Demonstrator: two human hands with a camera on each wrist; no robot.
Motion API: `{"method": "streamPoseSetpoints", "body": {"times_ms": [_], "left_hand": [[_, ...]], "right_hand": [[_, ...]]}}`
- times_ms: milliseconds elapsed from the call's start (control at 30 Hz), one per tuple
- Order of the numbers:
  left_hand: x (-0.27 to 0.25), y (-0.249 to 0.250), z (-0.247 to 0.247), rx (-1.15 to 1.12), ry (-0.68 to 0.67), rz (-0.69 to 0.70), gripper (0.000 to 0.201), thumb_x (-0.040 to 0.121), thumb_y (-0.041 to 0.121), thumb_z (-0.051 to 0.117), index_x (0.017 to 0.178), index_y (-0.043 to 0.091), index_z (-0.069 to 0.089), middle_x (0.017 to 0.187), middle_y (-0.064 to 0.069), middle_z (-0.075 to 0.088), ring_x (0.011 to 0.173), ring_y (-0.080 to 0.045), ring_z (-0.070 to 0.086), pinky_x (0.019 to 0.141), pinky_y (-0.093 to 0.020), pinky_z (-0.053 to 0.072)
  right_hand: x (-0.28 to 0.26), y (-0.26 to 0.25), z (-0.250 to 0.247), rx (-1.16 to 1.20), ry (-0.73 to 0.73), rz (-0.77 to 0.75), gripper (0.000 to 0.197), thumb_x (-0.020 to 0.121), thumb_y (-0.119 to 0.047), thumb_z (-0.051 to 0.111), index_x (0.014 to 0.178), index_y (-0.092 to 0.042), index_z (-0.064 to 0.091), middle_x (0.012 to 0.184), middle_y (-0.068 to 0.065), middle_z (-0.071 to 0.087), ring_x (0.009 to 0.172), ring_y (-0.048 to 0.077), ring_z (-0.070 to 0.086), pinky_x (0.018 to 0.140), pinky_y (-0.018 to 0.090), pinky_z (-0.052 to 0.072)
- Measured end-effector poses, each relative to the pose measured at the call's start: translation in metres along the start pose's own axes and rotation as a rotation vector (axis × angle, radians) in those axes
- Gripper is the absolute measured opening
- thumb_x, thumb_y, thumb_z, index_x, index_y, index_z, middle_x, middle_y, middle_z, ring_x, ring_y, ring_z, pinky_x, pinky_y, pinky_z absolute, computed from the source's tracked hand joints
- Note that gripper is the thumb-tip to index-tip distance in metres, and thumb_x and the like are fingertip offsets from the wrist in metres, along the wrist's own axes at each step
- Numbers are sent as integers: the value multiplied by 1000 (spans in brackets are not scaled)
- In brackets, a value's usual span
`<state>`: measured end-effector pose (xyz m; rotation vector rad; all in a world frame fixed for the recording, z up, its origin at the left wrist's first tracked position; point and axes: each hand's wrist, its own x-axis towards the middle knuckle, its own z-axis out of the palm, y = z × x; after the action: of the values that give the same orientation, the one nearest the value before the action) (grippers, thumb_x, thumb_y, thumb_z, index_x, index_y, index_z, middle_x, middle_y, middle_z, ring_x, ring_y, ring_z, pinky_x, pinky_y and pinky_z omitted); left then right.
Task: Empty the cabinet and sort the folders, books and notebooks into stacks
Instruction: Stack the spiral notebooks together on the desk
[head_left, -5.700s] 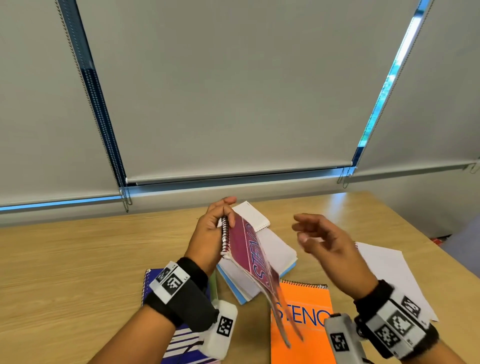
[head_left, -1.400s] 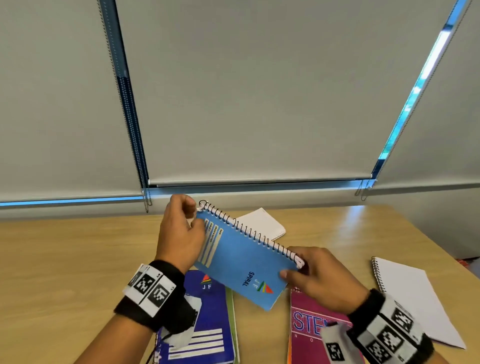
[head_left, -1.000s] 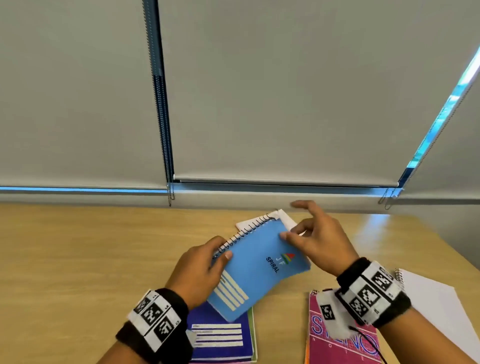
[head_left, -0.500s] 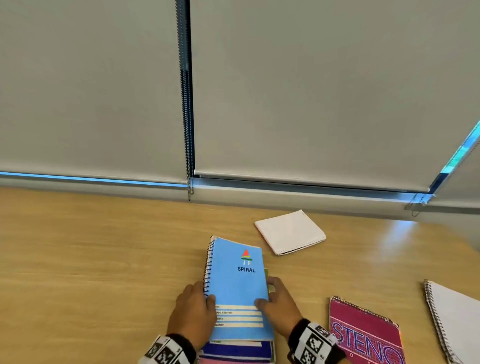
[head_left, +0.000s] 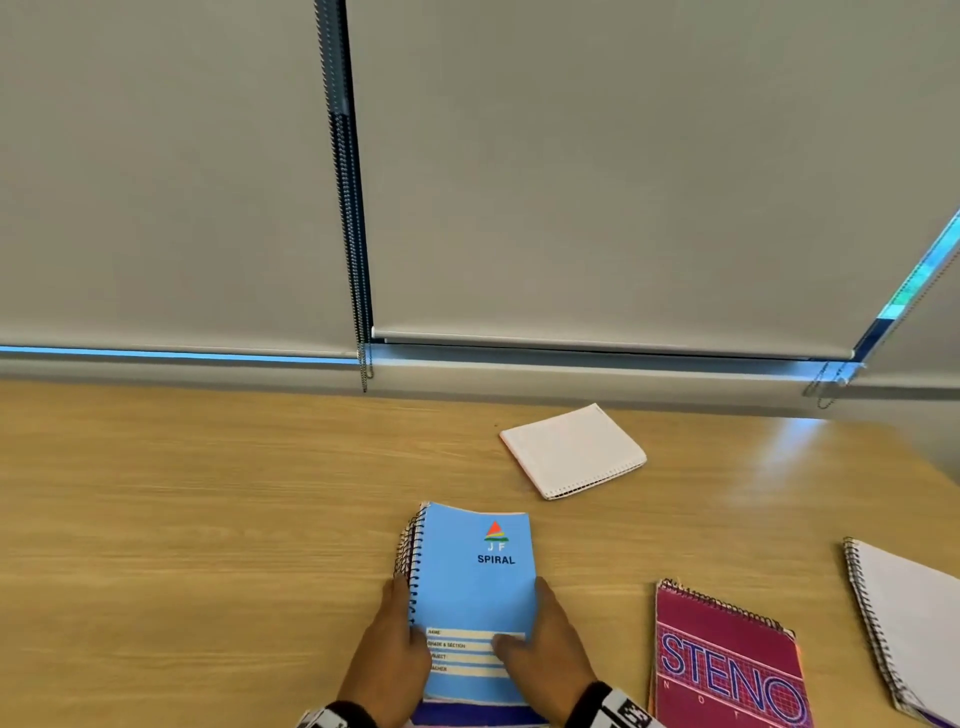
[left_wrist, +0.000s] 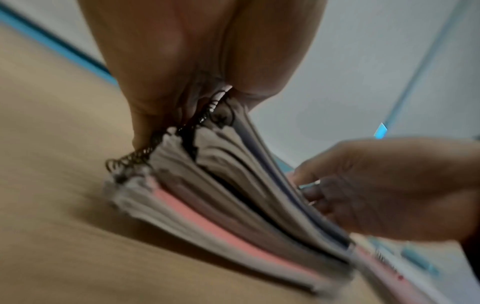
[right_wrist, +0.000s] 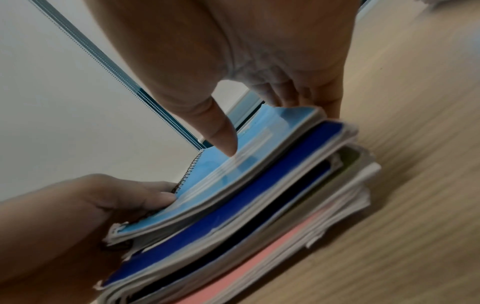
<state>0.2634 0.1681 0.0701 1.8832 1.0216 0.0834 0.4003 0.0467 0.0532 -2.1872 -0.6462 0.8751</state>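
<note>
Notebooks lie stacked (head_left: 470, 613) at the bottom centre of the head view, topped by a light blue spiral notebook (head_left: 480, 587) printed "SPIRAL". The left hand (head_left: 387, 660) grips the stack's coil-bound left edge, thumb on the blue cover and fingers down the side. The right hand (head_left: 545, 654) clasps the right edge, thumb pressed on the cover's label lines and fingers curled down the page edges. In the right wrist view the pile shows a dark blue notebook (right_wrist: 233, 197) under the top one and a pink cover (right_wrist: 272, 253) near the bottom. At lower right lies a magenta "STENO" notebook (head_left: 727, 670), and beside it, at the frame's right edge, a white spiral notebook (head_left: 914, 618). Farther up the wooden table (head_left: 208, 509), right of centre, sits a small white notepad (head_left: 574, 451). Grey roller blinds (head_left: 597, 171) fill the upper frame.
</note>
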Motion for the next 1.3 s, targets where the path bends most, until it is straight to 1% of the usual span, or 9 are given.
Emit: {"method": "streamPoseSetpoints", "body": {"times_ms": [167, 333, 467, 533, 700, 900, 1033, 1167, 1300], "left_hand": [[2, 7, -4, -145, -43, -15, 64, 100, 8, 37, 152, 32, 11, 126, 10, 50, 101, -7, 52, 76, -10, 39], [3, 10, -2, -248, -3, -29, 62, 96, -4, 37, 144, 34, 30, 137, 7, 51, 113, -9, 52, 101, -20, 38], [0, 13, -7, -283, 12, -51, 60, 97, -4, 41, 143, 34, 30, 129, 10, 48, 112, -7, 46, 100, -17, 31], [2, 13, -7, -284, 28, -73, 62, 97, -2, 43, 145, 35, 26, 129, 10, 47, 114, -8, 46, 98, -14, 30], [12, 8, -5, -307, 8, -81, 60, 95, -4, 48, 144, 28, 34, 130, 8, 53, 112, -9, 52, 99, -17, 34], [39, 14, -11, 83, 334, 148, 62, 90, 30, 62, 146, 25, 35, 155, 1, 22, 144, -18, 16, 117, -35, 18], [55, 34, -3, 325, 198, 362, 59, 83, 55, 38, 136, 30, 46, 151, 0, 28, 142, -20, 22, 117, -36, 22], [58, 34, 4, 447, -5, 270, 48, 94, 46, 45, 140, 38, 36, 158, 10, 8, 149, -13, -3, 120, -29, 9], [55, 29, 0, 410, -1, 259, 45, 94, 43, 46, 137, 39, 38, 158, 16, 9, 148, -11, 5, 120, -30, 12]], "right_hand": [[-6, -1, -6, -15, -44, -22, 77, 86, -22, 59, 150, -20, 16, 132, -6, 54, 109, 5, 55, 85, 10, 40], [-12, -18, -15, -79, -36, 11, 82, 92, -26, 56, 153, -18, 1, 146, 1, 43, 128, 13, 48, 90, 9, 32], [-9, -24, -14, -134, -19, 20, 88, 94, -28, 55, 151, -18, -11, 150, -4, 37, 127, 6, 46, 89, 0, 26], [-3, -17, -10, -141, -24, -11, 87, 90, -29, 59, 152, -21, -2, 147, -5, 42, 119, 2, 49, 87, -6, 25], [22, -14, -38, -48, -80, -127, 41, 80, -27, 66, 113, -45, 48, 123, -18, 61, 110, 1, 59, 99, 20, 43], [125, -48, -104, -495, 247, -120, 63, 89, -43, 56, 144, -22, 35, 143, 3, 46, 130, 25, 44, 107, 36, 38], [168, -57, -106, -892, 117, -1, 71, 86, -64, 47, 138, -17, 33, 129, 10, 53, 116, 29, 53, 94, 40, 46], [182, -58, -91, -975, 69, -16, 44, 91, -43, 54, 123, -14, 47, 123, 9, 59, 111, 27, 58, 87, 34, 46], [180, -68, -99, -1116, 15, -65, 32, 93, -17, 53, 125, -9, 52, 126, 10, 58, 114, 26, 59, 89, 32, 49]]}}
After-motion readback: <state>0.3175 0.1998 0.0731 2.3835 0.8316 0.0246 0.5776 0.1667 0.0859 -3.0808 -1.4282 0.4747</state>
